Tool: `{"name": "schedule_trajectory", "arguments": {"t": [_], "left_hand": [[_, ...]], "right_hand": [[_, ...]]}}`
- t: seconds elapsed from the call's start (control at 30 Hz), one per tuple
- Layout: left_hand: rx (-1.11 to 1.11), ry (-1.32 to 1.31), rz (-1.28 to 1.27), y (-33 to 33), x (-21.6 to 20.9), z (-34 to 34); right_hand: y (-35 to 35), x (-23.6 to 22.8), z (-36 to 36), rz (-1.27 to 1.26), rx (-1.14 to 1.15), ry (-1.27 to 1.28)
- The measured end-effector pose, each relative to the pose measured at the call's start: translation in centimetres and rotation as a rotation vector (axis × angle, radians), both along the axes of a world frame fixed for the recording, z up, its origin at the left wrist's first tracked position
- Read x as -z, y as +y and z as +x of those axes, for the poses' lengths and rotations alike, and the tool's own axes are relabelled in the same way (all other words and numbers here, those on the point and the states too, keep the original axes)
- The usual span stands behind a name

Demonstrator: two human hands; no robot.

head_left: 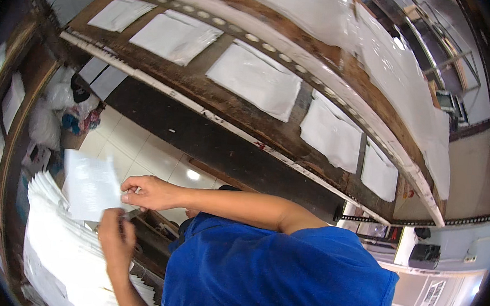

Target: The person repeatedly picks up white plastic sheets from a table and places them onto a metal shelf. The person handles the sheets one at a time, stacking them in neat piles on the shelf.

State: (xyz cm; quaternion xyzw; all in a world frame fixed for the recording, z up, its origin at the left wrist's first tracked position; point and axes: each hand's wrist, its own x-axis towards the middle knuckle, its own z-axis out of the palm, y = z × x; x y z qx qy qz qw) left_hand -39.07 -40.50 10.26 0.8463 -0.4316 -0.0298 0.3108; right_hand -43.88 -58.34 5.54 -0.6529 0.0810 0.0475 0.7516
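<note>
A white, slightly glossy flat sheet or packet [87, 186] is held up at the left, above a tall stack of white packets [55, 253]. My right hand [149, 192] pinches its right edge between thumb and fingers. At its lower right corner is my left hand [116, 238], fingers curled and smeared by motion, apparently gripping that corner. A small dark grey item [133, 214] shows beside the left fingertips; I cannot make out what it is. The stack's layered edges fan out just below the held packet.
Brown shelving [175, 85] with a perforated metal rail crosses overhead, bearing several white packets [255, 78]. Clear plastic sheeting [392, 67] covers the upper shelf. Filled plastic bags [46, 127] lie at the left, near a wooden rack [17, 121]. Pale floor tiles [133, 134] show beyond my hands.
</note>
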Motion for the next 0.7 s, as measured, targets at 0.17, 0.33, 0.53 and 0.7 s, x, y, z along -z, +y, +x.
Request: {"name": "schedule_trajectory", "arguments": {"t": [0.17, 0.33, 0.53, 0.7], "left_hand": [[0.140, 0.060, -0.053, -6.3, 0.6, -4.1], [0.309, 0.072, -0.098, -10.7, 1.1, -6.8], [0.462, 0.155, -0.223, -13.9, -1.0, -9.2], [0.325, 0.238, -0.201, -13.8, 0.7, -8.7]], "right_hand": [[-3.7, -0.3, -2.5, -0.202, 0.096, 0.028], [-9.3, -1.9, -7.6, -0.330, 0.136, -0.019], [-18.1, -6.6, -17.6, -0.552, 0.489, 0.043], [-26.2, -3.1, -35.3, -0.556, 1.150, -0.034]]}}
